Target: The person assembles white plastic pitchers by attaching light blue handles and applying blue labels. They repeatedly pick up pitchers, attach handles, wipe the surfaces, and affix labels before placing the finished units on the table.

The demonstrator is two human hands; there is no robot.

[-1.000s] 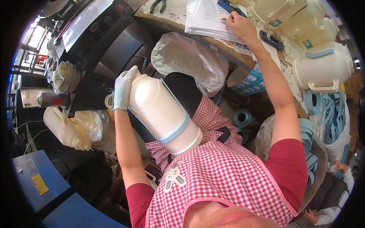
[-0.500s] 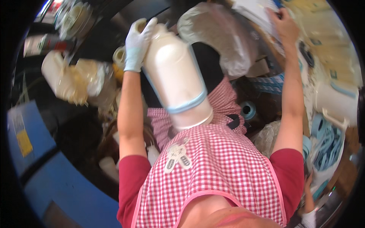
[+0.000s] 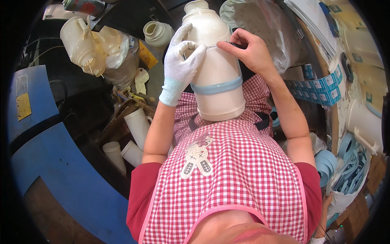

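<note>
A tall white plastic flask body (image 3: 215, 69) with a pale blue band around it rests against my checked apron, neck pointing away. My left hand (image 3: 180, 61), in a white knit glove, grips its left shoulder. My bare right hand (image 3: 250, 51) pinches a small dark-handled tool whose thin tip meets the flask's upper side, right by the gloved fingers.
More white plastic shells (image 3: 87, 42) and a small jar (image 3: 156, 32) lie at the upper left. White tubes (image 3: 138, 126) stand in a box by my left elbow. A clear plastic bag (image 3: 264, 24) is behind the flask. Blue rings (image 3: 347, 162) and a bench with papers are on the right.
My right hand has come back from the bench on the right and now holds a tool against the flask. The flask has stayed in my left hand, shifted more to the centre.
</note>
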